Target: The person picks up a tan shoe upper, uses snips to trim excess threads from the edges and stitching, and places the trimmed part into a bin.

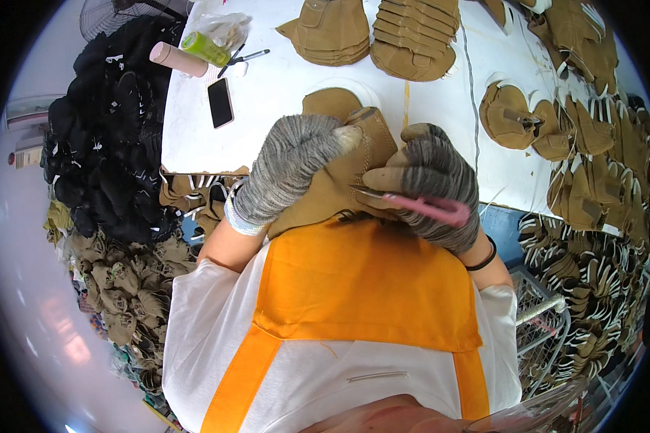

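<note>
We see the left hand gripping a tan upper over the white table; the right hand clasps pink snips. Stacks and a phone lie beyond.

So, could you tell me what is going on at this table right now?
A person in grey knit gloves holds a tan suede piece over the edge of the white table. The left hand presses on it, and the right hand holds pink-handled snips against it. Stacks of similar tan pieces lie farther back.
</note>
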A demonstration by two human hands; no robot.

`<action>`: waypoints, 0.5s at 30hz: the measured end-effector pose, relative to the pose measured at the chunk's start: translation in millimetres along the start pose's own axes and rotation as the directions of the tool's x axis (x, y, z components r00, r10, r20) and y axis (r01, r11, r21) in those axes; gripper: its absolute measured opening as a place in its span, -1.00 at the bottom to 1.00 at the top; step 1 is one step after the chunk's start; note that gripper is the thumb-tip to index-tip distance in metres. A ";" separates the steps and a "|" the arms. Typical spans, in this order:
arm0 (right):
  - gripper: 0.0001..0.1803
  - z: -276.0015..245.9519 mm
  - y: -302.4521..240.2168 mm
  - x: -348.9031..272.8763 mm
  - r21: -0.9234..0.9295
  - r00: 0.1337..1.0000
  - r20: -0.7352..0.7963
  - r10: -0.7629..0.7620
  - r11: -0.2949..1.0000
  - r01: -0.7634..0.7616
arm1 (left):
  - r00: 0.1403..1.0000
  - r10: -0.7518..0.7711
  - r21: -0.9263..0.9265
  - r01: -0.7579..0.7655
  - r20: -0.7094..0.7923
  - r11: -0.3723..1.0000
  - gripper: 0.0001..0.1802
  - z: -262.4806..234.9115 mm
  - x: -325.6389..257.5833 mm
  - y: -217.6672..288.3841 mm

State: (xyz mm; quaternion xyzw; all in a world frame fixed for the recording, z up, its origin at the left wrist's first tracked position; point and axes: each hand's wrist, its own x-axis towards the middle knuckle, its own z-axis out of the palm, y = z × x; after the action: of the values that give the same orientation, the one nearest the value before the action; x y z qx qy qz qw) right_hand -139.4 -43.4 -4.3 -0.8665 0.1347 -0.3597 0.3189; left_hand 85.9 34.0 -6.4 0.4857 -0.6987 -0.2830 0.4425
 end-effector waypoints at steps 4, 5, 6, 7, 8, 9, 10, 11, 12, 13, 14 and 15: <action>-0.81 -0.5 43.5 -17.0 -0.050 0.875 -0.419 0.241 0.956 -0.287 | 0.934 -0.350 -0.245 0.323 -0.074 0.914 -0.70 -1.5 4.5 6.5; -0.80 -2.2 80.8 -18.2 -0.458 0.880 -0.475 -0.025 0.861 -0.223 | 0.883 -0.458 -0.307 0.411 -0.098 0.858 -0.67 -1.3 5.4 10.7; -0.78 -2.7 130.4 -34.3 0.078 0.783 -0.422 0.458 0.878 -0.472 | 0.826 -0.554 -0.366 0.486 -0.107 0.794 -0.64 -0.8 6.7 13.8; -0.74 5.1 168.3 -66.1 0.173 0.724 -0.287 0.627 0.777 -0.605 | 0.756 -0.645 -0.422 0.554 -0.106 0.718 -0.61 -1.1 8.8 17.7; -0.70 14.1 206.8 -97.6 0.221 0.632 -0.134 0.763 0.645 -0.732 | 0.752 -0.651 -0.473 0.539 -0.102 0.697 -0.52 -1.2 8.6 20.8; -0.65 22.6 219.1 -114.9 0.031 0.600 -0.119 0.791 0.607 -0.794 | 0.765 -0.638 -0.481 0.527 -0.092 0.701 -0.54 -1.7 9.0 21.4; -0.60 30.5 230.5 -132.2 -0.162 0.565 -0.107 0.818 0.546 -0.822 | 0.776 -0.626 -0.489 0.516 -0.080 0.703 -0.56 -3.2 9.1 22.7; -0.55 33.8 232.5 -141.0 -0.198 0.441 -0.084 0.893 0.419 -0.886 | 0.785 -0.615 -0.499 0.505 -0.073 0.704 -0.57 -3.8 7.8 23.8; -0.51 39.4 247.2 -158.3 -0.316 0.420 -0.104 0.901 0.371 -0.873 | 0.819 -0.569 -0.428 0.490 -0.071 0.759 -0.59 -4.4 6.6 20.9; -0.46 45.8 259.9 -172.4 -0.426 0.402 -0.123 0.907 0.317 -0.847 | 0.849 -0.524 -0.350 0.472 -0.066 0.809 -0.61 -4.8 5.1 17.1; -0.47 49.5 259.8 -175.7 -0.445 0.372 -0.128 0.919 0.282 -0.850 | 0.876 -0.479 -0.268 0.449 -0.056 0.852 -0.62 -5.7 4.3 16.0; -0.48 51.5 262.1 -175.6 -0.474 0.353 -0.095 0.931 0.270 -0.838 | 0.877 -0.478 -0.224 0.456 -0.054 0.861 -0.62 -6.6 4.1 16.7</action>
State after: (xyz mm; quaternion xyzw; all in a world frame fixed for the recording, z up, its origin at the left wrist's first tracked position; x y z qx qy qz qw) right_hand -227.7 -137.9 -296.6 -0.7186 0.6411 0.0127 0.2690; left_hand 84.1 36.6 11.8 0.6070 -0.5022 -0.4257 0.4452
